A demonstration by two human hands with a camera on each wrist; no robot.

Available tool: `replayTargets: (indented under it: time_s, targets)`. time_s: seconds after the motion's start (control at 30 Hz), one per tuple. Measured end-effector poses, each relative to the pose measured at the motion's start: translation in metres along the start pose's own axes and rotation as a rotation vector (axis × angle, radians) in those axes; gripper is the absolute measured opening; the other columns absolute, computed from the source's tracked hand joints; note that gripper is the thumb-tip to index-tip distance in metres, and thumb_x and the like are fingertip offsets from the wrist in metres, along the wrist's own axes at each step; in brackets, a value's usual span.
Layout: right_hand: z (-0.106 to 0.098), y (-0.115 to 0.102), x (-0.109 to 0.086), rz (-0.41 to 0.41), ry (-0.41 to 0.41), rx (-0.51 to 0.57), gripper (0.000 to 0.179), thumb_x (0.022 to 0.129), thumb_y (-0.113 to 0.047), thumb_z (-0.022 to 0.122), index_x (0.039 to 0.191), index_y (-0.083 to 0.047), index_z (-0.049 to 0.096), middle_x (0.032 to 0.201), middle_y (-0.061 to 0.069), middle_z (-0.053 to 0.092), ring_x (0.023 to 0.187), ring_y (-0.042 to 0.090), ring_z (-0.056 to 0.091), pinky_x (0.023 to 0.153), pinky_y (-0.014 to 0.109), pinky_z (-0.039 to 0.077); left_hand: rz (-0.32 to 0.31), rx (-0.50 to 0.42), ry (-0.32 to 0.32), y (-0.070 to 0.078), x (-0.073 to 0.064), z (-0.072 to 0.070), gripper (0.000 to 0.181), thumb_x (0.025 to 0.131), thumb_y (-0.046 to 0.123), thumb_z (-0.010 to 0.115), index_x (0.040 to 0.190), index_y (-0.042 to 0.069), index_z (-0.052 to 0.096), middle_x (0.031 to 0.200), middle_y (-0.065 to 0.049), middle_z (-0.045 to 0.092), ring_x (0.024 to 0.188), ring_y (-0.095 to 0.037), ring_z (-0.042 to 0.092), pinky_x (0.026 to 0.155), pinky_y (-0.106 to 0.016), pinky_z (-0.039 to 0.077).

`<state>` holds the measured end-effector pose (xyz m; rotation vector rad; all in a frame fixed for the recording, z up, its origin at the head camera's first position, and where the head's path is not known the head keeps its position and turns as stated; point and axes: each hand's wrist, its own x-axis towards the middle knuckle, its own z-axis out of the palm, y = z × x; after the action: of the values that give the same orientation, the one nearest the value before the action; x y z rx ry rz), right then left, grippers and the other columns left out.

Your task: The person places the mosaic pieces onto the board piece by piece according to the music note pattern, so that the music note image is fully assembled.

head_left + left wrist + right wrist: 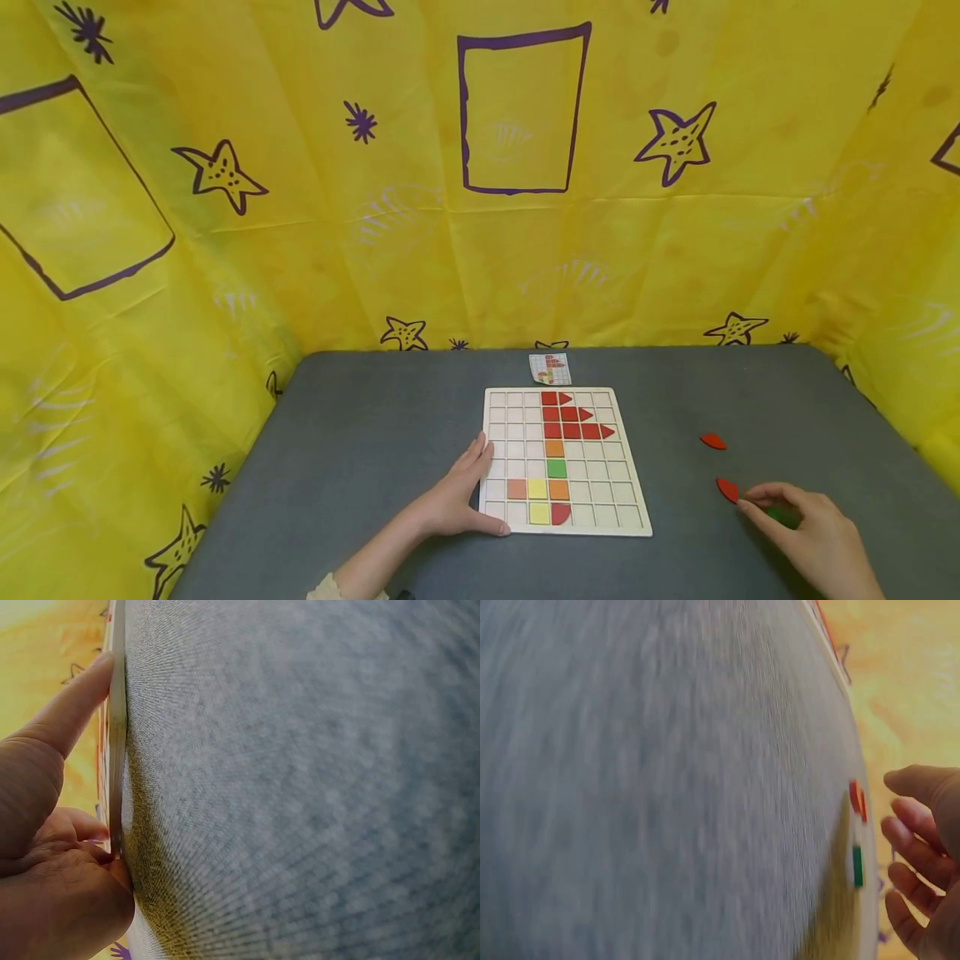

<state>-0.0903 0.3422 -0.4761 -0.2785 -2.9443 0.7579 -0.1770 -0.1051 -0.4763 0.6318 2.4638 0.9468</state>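
Observation:
A white wooden grid board (607, 492) lies on the table, several red, orange, green, yellow and pink tiles set in its squares. My left hand (453, 496) rests on the board's near left corner, thumb along the front edge and straight fingers on the left side. Off to the right, my right hand (813, 529) hovers low with thumb and fingers apart, nothing between them in the right wrist view. By its fingertips lies a red curved-sided piece (727, 490). Partly hidden under that hand is a green piece (858, 866).
Another red piece (714, 441) lies a little farther back on the right. A small printed pattern card (550, 368) sits just behind the board. Yellow patterned cloth (405, 267) encloses the grey table (360, 450) at the back and sides.

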Motion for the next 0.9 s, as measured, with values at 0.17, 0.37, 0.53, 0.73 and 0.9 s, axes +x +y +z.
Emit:
replayTargets:
  time_s: [0.17, 0.37, 0.53, 0.73, 0.9]
  targets:
    - [-0.007, 0.017, 0.002, 0.15, -0.02, -0.065, 0.059, 0.078, -0.063, 0.065, 0.093, -0.005, 0.066, 0.088, 0.011, 0.068, 0.076, 0.029, 0.06, 0.066, 0.046, 0.044, -0.003, 0.005, -0.005, 0.0, 0.001, 0.0, 0.115, 0.069, 0.047, 0.081, 0.152, 0.006, 0.015, 0.161, -0.012, 0.002, 0.147, -0.031, 0.005, 0.111, -0.058, 0.021]
    - [-0.005, 0.026, 0.003, 0.25, -0.102, -0.058, 0.07, 0.074, -0.067, 0.066, 0.095, 0.0, 0.061, 0.084, 0.009, 0.066, 0.069, 0.019, 0.057, 0.063, 0.04, 0.045, -0.01, -0.005, -0.011, -0.001, 0.001, 0.0, 0.115, 0.068, 0.048, 0.081, 0.152, 0.006, 0.014, 0.161, -0.011, 0.002, 0.147, -0.031, 0.005, 0.111, -0.058, 0.021]
    - [-0.002, 0.024, 0.005, 0.194, -0.11, -0.048, 0.062, 0.076, -0.06, 0.069, 0.097, -0.001, 0.064, 0.09, 0.015, 0.067, 0.077, 0.028, 0.06, 0.067, 0.044, 0.045, -0.015, -0.01, -0.011, -0.001, 0.001, 0.0, 0.115, 0.068, 0.048, 0.081, 0.152, 0.007, 0.015, 0.161, -0.01, 0.002, 0.147, -0.031, 0.005, 0.111, -0.058, 0.021]
    - [-0.004, 0.021, 0.008, 0.052, -0.142, -0.005, 0.049, 0.083, -0.054, 0.065, 0.106, -0.01, 0.067, 0.11, 0.024, 0.065, 0.094, 0.04, 0.057, 0.072, 0.05, 0.043, -0.024, -0.011, -0.014, 0.0, 0.001, -0.001, 0.115, 0.068, 0.048, 0.081, 0.152, 0.008, 0.015, 0.161, -0.009, 0.002, 0.147, -0.03, 0.005, 0.111, -0.057, 0.021]
    - [-0.003, 0.02, 0.009, 0.021, -0.132, 0.007, 0.045, 0.083, -0.051, 0.067, 0.105, -0.013, 0.068, 0.109, 0.021, 0.067, 0.095, 0.041, 0.06, 0.072, 0.05, 0.046, -0.022, -0.012, -0.015, 0.001, 0.0, -0.002, 0.114, 0.069, 0.048, 0.081, 0.152, 0.007, 0.014, 0.161, -0.009, 0.001, 0.147, -0.029, 0.005, 0.111, -0.057, 0.021]
